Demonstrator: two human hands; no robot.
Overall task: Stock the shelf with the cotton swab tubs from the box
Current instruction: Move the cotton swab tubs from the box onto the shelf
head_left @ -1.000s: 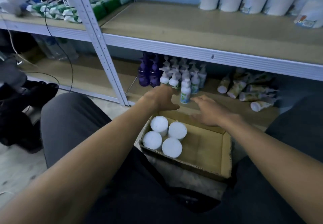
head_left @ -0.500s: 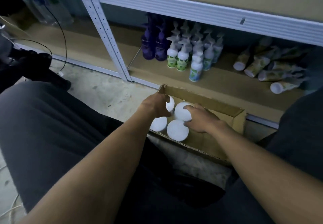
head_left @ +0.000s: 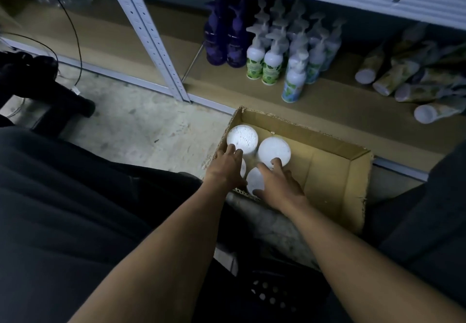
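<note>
An open cardboard box (head_left: 335,171) sits on the floor in front of the low shelf (head_left: 335,110). Several white-lidded cotton swab tubs stand packed in its left end. The far-left tub (head_left: 242,138) and far-right tub (head_left: 273,149) show their full lids. My left hand (head_left: 225,167) lies over the near-left tub (head_left: 243,168), fingers curled down around it, fingertips against the far-left tub. My right hand (head_left: 280,187) grips the near-right tub (head_left: 254,180) between thumb and fingers, one fingertip touching the far-right tub.
White pump bottles (head_left: 273,62) and purple bottles (head_left: 227,42) stand on the low shelf behind the box. Tubes (head_left: 393,78) lie on their sides at the right. A grey shelf upright (head_left: 156,42) rises to the left. My dark-trousered knees flank the box.
The view has tilted down from the upper shelf to the box. Both hands have dropped from above the box's far edge onto the nearer tubs.
</note>
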